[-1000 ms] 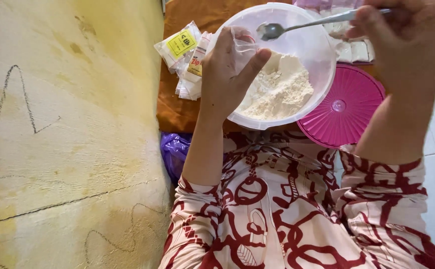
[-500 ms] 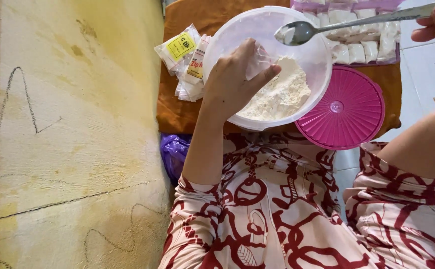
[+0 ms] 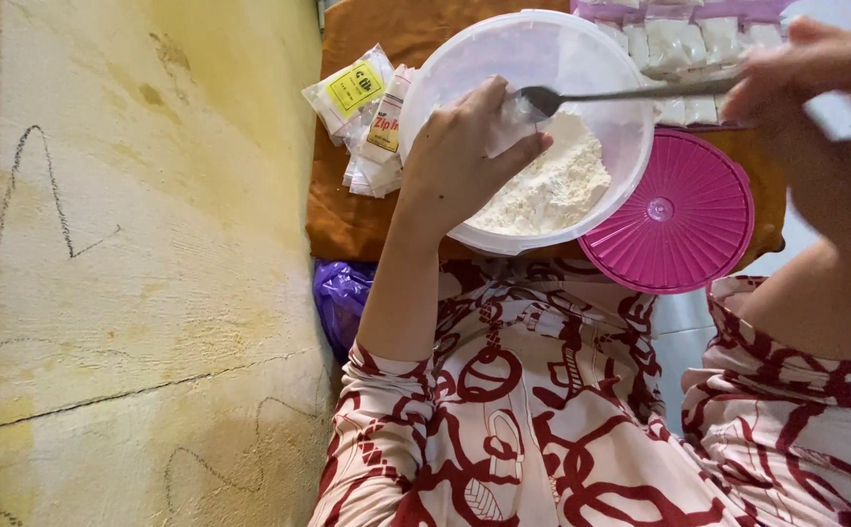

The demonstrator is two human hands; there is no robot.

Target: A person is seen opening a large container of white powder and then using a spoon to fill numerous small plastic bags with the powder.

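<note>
Left hand (image 3: 464,156) pinching small clear bag (image 3: 505,122) over flour bowl (image 3: 581,59); right hand (image 3: 815,88) gripping spoon (image 3: 620,96), tip at bag mouth.

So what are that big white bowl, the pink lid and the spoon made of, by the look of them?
The bowl looks like thin, translucent white plastic: light shows through its wall. The pink lid seems moulded glossy plastic, with fine ribs radiating from a centre knob. The spoon looks like polished metal, grey and reflective.
</note>
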